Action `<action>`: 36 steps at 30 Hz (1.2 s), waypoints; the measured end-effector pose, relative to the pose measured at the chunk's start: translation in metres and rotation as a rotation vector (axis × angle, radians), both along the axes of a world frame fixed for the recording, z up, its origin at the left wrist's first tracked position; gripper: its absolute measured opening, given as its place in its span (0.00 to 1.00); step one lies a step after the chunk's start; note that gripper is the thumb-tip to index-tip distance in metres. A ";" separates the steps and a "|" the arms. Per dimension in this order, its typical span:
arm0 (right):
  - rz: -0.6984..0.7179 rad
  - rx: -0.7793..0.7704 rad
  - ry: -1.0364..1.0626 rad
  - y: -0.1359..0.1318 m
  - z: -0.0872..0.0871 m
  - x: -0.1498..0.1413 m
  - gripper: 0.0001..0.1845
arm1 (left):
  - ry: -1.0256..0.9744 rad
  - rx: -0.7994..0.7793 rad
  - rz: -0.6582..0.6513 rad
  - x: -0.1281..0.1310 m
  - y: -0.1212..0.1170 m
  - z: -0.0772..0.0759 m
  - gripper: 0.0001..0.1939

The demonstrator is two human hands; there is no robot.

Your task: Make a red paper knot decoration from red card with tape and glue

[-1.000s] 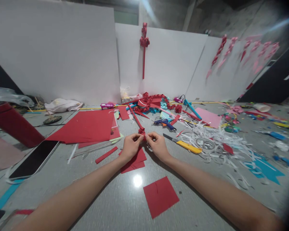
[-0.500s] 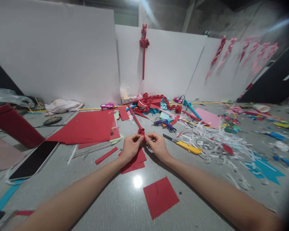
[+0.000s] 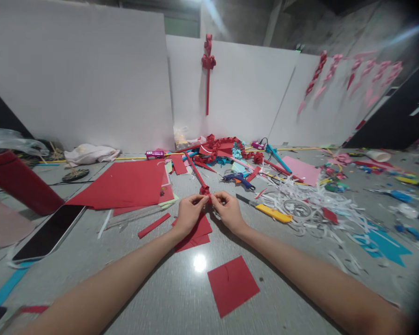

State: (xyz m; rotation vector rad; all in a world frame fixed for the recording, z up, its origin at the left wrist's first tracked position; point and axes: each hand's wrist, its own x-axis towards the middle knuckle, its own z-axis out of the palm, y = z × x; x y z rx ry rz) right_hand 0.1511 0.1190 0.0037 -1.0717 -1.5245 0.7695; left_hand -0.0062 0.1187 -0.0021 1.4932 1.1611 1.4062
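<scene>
Both hands meet at the near end of a red paper flower on a long red paper stem (image 3: 196, 170). My left hand (image 3: 189, 214) pinches the curled red paper petals (image 3: 205, 190) from the left, thumb and forefinger together. From the right, my right hand (image 3: 228, 211) pinches the same petals with its fingertips. The fingers partly hide the paper between them. Below the left wrist lie red paper squares (image 3: 199, 236), and a single red square (image 3: 233, 286) lies nearer to me. A narrow red strip (image 3: 154, 225) is left of the hands.
A yellow craft knife (image 3: 274, 213) with its blade out lies right of my right hand, beside white paper shreds (image 3: 310, 204). Behind it is a blue glue gun (image 3: 239, 178). Large red sheets (image 3: 125, 184), a phone (image 3: 50, 232) and a red bottle (image 3: 24, 181) are on the left.
Hardly anything differs. Both hands keep their pinch on the red paper flower, with only a very slight shift of the fingers.
</scene>
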 end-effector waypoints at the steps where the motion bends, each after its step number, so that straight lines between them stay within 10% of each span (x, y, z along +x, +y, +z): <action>1: -0.005 0.004 -0.004 -0.001 0.001 0.000 0.22 | -0.006 0.001 0.007 0.000 -0.001 0.001 0.17; 36: -0.040 0.022 -0.005 0.000 0.002 0.000 0.22 | -0.224 -0.128 0.023 -0.002 0.003 -0.002 0.22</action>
